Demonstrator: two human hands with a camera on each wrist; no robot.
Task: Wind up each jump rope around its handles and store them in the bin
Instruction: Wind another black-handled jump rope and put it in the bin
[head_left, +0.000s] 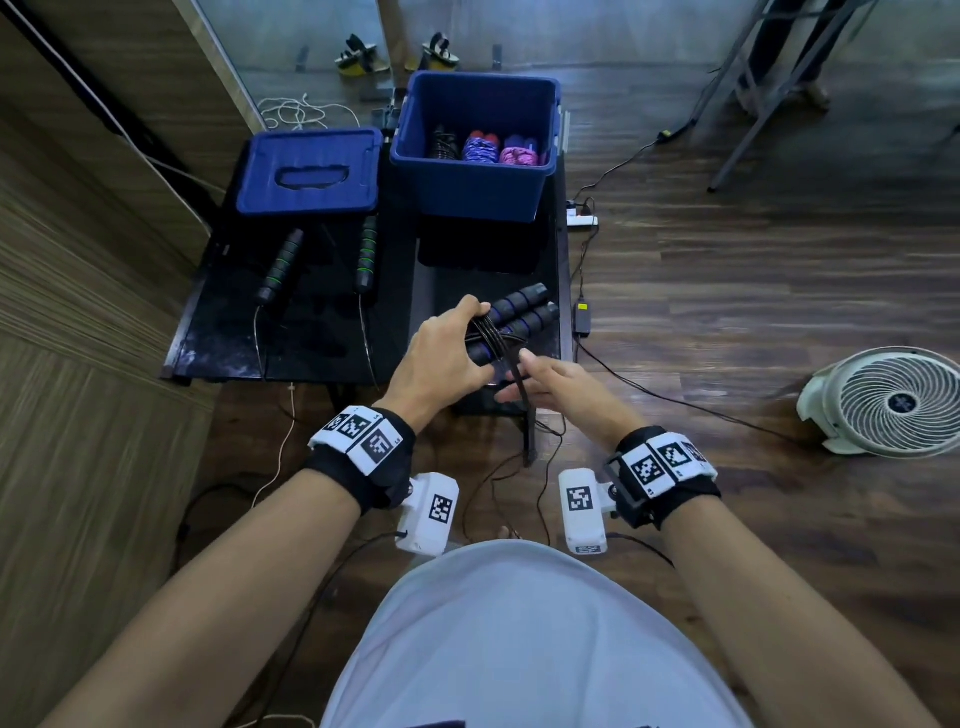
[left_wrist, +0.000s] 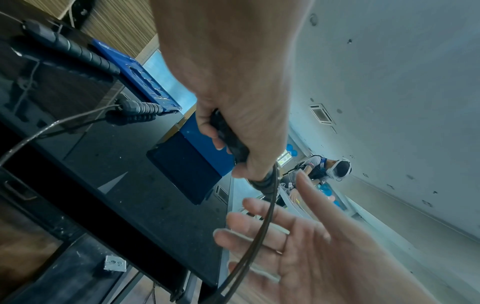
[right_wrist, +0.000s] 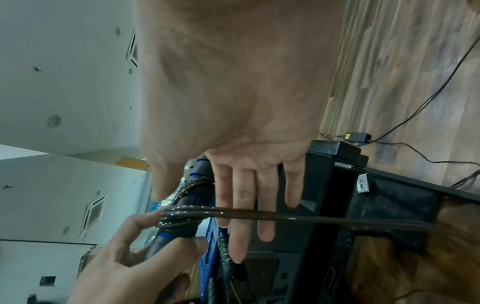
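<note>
Head view, handles: your left hand (head_left: 441, 353) grips the pair of black foam handles with blue rings (head_left: 519, 314) side by side; their long axis runs from your hand up and to the right, free ends towards the tabletop's right edge, held just above the black tabletop (head_left: 322, 332).
Head view, rope: the thin dark rope (head_left: 519, 384) is crossed in several turns over the handles near your fingers, and its loose length hangs down past the tabletop's front edge.
Head view, right hand: your right hand (head_left: 556, 382) is open, fingers straight, with the hanging rope passing across them.
Head view, bin: the deep blue plastic bin (head_left: 478, 182) stands at the back of the tabletop with three wound ropes inside: black, blue-purple, pink.
Head view, lid: the flat blue bin lid (head_left: 311, 171) lies just left of the bin.
Head view, second rope: a black jump rope with green-ringed handles (head_left: 280, 265) lies unwound before the lid, both handles pointing away from you, cords trailing off the front edge.
Left wrist view: your fingers curl round the dark handles; the rope drops across your flat right palm (left_wrist: 311, 246).
Right wrist view: rope turns gleam around the blue-ringed handles, and one strand crosses your straight fingers (right_wrist: 241, 205).
</note>
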